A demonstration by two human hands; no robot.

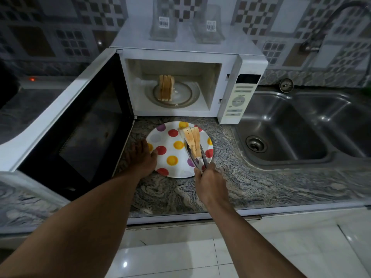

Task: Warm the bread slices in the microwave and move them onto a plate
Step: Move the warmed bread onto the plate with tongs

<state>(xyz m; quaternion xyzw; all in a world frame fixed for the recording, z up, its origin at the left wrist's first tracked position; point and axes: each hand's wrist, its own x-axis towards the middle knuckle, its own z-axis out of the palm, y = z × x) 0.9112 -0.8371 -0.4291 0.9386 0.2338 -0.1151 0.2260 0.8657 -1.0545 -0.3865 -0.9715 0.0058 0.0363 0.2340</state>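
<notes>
Centre: right-hand grip (210, 183) pinches metal tongs (189, 152) around upright tan bread slices (193, 137) on a spotted white plate (168, 147); left-hand grip (143, 157) flat, steadying it. Abrupt release could topple them.

Right hand (210, 183): grips tongs (195, 157) clamping bread slices (193, 141) over the plate (172, 149).
Left hand (142, 157): touches the plate's rim.
Microwave (230, 63): door open, more slices (165, 88) inside.

Shiny metal is seen in the sink (281, 117) and tongs (197, 159). The counter (251, 177) is formed of polished, veined stone. The plate (180, 171) is glossy, the turntable (184, 95) clear glass.
</notes>
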